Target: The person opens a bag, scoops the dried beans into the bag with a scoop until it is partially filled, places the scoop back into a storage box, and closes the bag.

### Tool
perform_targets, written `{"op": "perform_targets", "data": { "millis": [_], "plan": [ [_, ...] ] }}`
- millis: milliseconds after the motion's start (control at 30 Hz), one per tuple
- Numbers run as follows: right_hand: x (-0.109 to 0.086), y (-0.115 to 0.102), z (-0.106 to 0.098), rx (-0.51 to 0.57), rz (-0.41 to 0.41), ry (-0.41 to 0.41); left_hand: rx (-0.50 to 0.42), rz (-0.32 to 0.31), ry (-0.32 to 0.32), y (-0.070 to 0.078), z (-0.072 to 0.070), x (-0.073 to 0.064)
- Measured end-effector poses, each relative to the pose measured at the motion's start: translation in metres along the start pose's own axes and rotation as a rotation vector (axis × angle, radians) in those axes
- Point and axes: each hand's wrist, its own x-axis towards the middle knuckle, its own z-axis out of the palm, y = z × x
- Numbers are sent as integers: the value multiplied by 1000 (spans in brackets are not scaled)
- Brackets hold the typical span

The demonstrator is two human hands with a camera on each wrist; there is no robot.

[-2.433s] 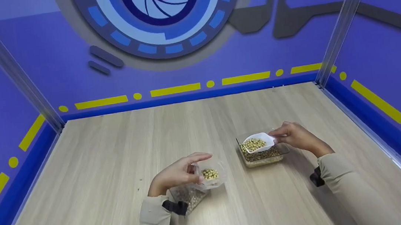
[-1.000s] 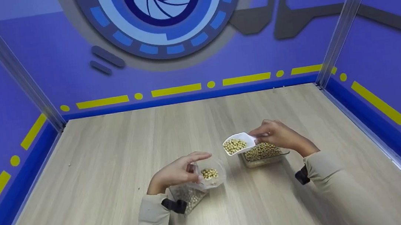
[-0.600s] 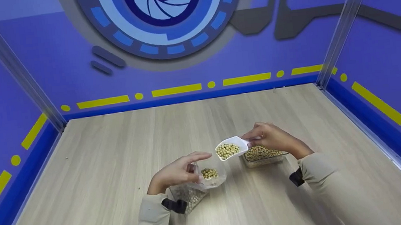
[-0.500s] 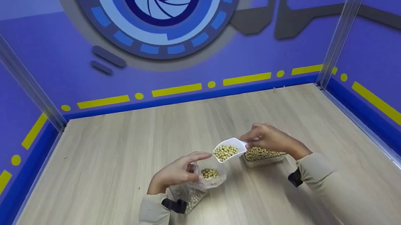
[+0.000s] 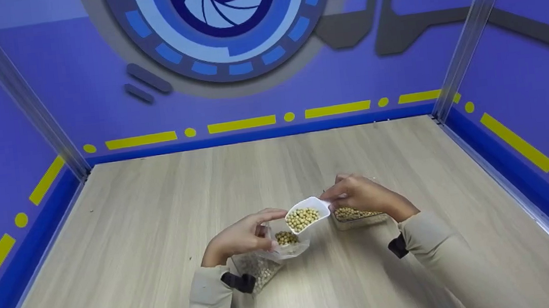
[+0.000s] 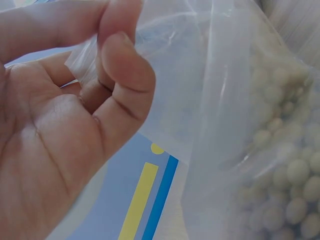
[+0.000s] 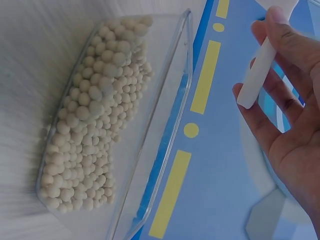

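Note:
My left hand (image 5: 241, 235) pinches the rim of a clear plastic bag (image 5: 301, 249), holding its mouth apart. Round yellowish beans, probably soybeans, fill the lower part of the bag, and in the left wrist view they show through the plastic (image 6: 295, 172). In my right hand (image 5: 363, 195) is the handle of a white scoop (image 5: 314, 204), gripped between thumb and fingers. A heap of beans (image 5: 301, 218) lies in the scoop, whose front lip overlaps the bag's mouth in the head view. Behind the right hand stands a clear rectangular container (image 7: 175, 75) partly filled with beans (image 7: 90, 145).
The light wooden table (image 5: 182, 194) carries the container and the bag's lower end. Blue printed panels (image 5: 259, 102) close off the back and both sides, with metal posts at the corners. A few tiny specks lie on the tabletop.
The right hand has lifted the loaded scoop out of the container and carried it left and slightly down to the bag's mouth. The left hand and bag have stayed almost still.

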Motion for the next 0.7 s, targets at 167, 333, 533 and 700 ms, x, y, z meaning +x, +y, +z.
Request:
{"op": "perform_targets", "data": {
  "millis": [167,333,533,700],
  "plan": [
    [3,-5,1,-13,-19,-21,-3,11,-3,-1,0,0],
    [5,-9,1,-60,-21,-33,-8,22,-10,0,0,0],
    [8,-15,-1,-143,-68,-23,-9,20,-9,-1,-1,1],
    [10,-20,-3,-223,-121,-27,-41,12,-22,-2,0,1]
  ]
}}
